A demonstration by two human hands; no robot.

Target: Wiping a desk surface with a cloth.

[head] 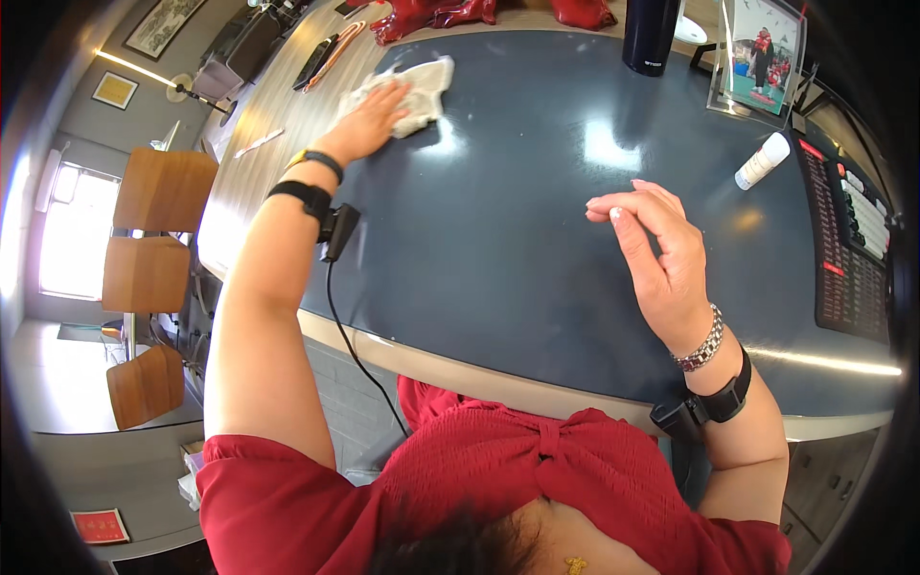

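Observation:
My left hand (370, 123) lies palm down on a crumpled white cloth (425, 93), pressing it against the desk near its far left. The cloth covers part of the border between the dark desk mat (489, 215) and the wood-grain desktop (248, 172). Over the right half of the mat, my right hand (665, 251) is raised with its fingers bent, thumb apart and nothing in its grasp. Beyond it, a small white bottle (762, 161) with a printed label is seen at the mat's right side.
A dark tumbler (649, 36) and a framed photo (759, 61) stand at the back right. Red glossy figurines (431, 16) line the far edge. A keyboard (866, 215) sits at right on a printed mat (837, 287). A black cable (352, 338) hangs from my left wrist device.

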